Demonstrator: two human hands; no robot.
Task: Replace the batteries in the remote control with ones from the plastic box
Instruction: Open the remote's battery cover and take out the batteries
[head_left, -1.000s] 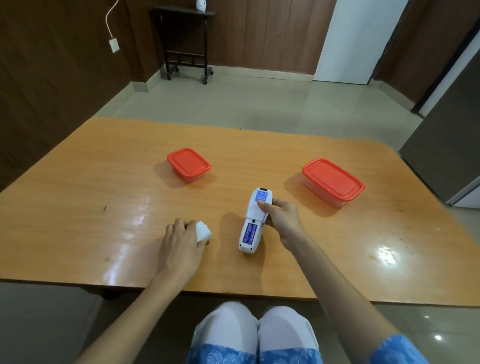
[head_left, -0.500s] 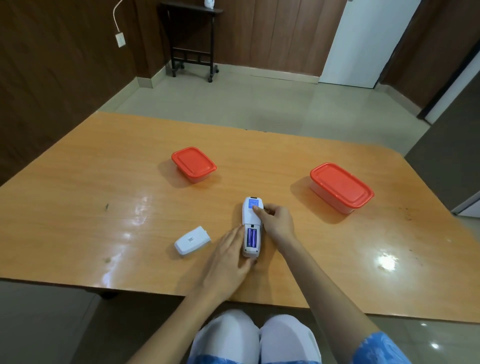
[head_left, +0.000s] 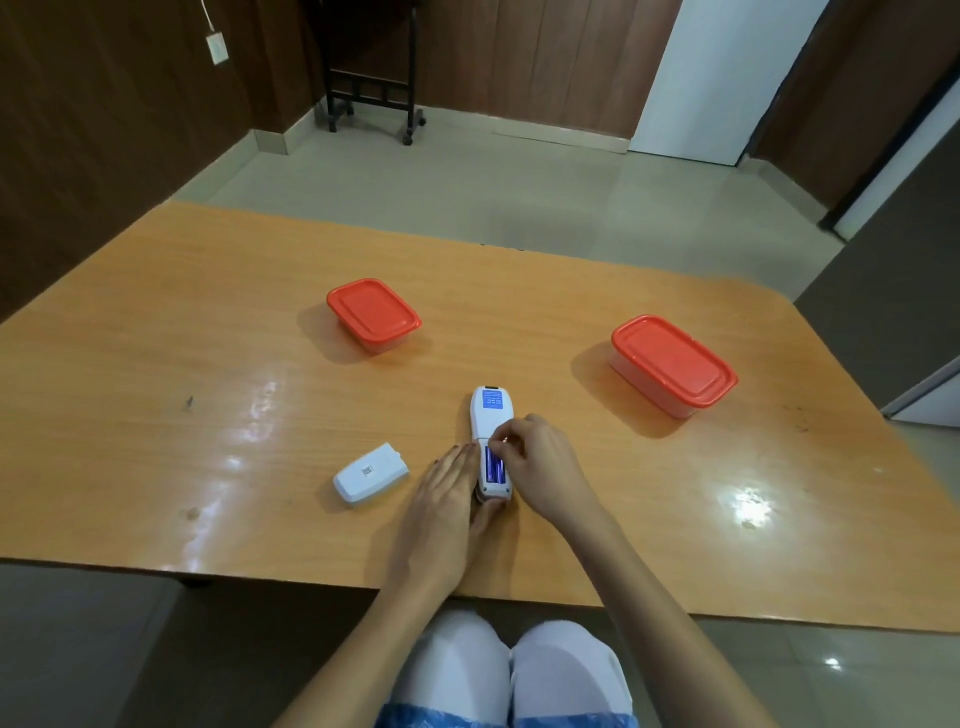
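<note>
A white remote control (head_left: 490, 415) lies face down near the table's front middle, its battery bay uncovered with blue batteries (head_left: 494, 466) showing inside. My left hand (head_left: 448, 496) grips the remote's near end from the left side. My right hand (head_left: 537, 467) sits on the remote's right, its fingertips pinched at the top of the batteries. The white battery cover (head_left: 370, 472) lies flat on the table to the left, apart from both hands. Two clear plastic boxes with red lids stand farther back: a small one (head_left: 373, 314) at centre left and a larger one (head_left: 673, 361) at right, both shut.
The wooden table (head_left: 156, 364) ends just in front of my knees. A black wheeled stand (head_left: 371, 93) stands by the far wall. A dark cabinet (head_left: 893, 322) stands past the table's right edge.
My left hand let go of the battery cover, left it on the table and moved right to grip the remote's near end. My right hand slid down from the remote's upper part onto the batteries.
</note>
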